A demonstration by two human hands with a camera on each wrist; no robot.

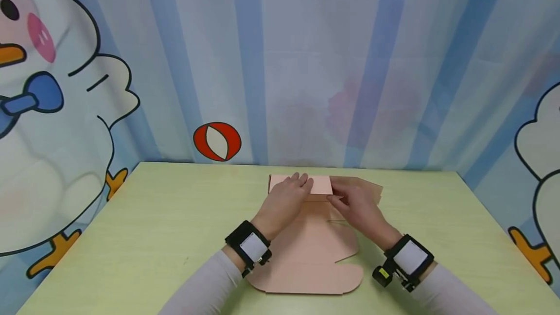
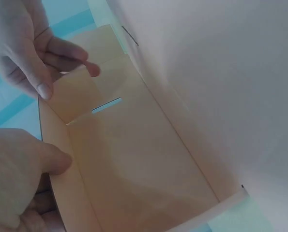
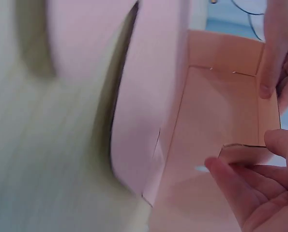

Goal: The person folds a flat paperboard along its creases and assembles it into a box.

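A partly folded cardboard box [image 1: 306, 247] lies on the table, its flat panel with rounded flaps toward the person and its far end raised into walls. My left hand [image 1: 284, 203] grips the far wall, its thumb [image 2: 56, 159] inside the edge and its other fingers outside. Beside it, my right hand [image 1: 363, 208] pinches a small folded-in end flap [image 3: 245, 153] at the right corner between thumb and fingers. A narrow slot [image 2: 106, 105] shows in the panel between the walls. Part of the right side panel [image 1: 374, 191] sticks out beyond the right hand.
The pale yellow-green table [image 1: 131, 237] extends to both sides of the cardboard. A blue striped curtain [image 1: 302, 62] with printed ducks and a red ball hangs right behind the table's far edge. Both wrists wear black straps with small devices.
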